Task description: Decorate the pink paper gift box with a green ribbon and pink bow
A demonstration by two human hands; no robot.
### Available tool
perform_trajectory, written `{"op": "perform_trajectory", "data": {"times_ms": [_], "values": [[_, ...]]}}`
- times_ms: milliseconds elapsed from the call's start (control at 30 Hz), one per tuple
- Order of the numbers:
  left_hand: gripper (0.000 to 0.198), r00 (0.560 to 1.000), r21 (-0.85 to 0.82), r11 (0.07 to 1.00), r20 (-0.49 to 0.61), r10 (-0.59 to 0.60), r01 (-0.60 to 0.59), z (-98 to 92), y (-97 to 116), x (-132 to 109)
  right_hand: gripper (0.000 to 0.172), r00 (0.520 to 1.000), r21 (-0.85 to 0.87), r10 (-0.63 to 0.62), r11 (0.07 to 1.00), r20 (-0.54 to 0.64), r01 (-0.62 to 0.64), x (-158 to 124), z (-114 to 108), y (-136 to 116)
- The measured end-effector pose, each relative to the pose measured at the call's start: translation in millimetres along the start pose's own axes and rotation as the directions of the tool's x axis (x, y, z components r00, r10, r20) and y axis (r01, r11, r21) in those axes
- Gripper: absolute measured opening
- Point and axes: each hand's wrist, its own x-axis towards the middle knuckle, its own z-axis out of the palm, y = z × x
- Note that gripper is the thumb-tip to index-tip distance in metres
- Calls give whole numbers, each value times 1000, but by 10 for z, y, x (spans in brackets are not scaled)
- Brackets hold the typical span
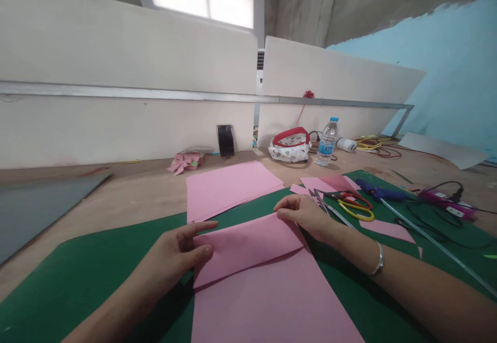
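Observation:
A sheet of pink paper (264, 301) lies in front of me, its far part folded over toward me into a wide flap (248, 252). At the flap's left edge is my left hand (174, 252), its thumb on top of the paper and its other fingers at the far side, partly hidden. My right hand (301, 213) pinches the folded edge near its right corner between thumb and fingers. More pink sheets (233, 185) lie just beyond the fold. Scissors with red and yellow handles (355, 211) rest right of my right hand, among pink offcuts (388, 230).
A green cutting mat (101, 260) covers the near table. On the right are a blue glue gun (380, 191) and a purple power strip (446, 203) with cables. A water bottle (326, 143), a white pouch (291, 148), a phone (225, 141) and a pink bow (186, 162) stand along the back.

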Motion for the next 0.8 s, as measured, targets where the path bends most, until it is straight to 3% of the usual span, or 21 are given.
{"op": "perform_trajectory", "data": {"times_ms": [133,500,800], "values": [[41,999,-4,999,7,-33,33,-4,-15,22,10,1000,-21,-8,1000,-6,8,12,2,15],[47,992,38,992,29,-124,123,-38,5,26,10,998,-106,-54,993,-19,52,41,13,16],[39,990,38,996,111,-90,86,-49,-13,29,11,996,-154,-94,984,5,94,44,2,47]]}}
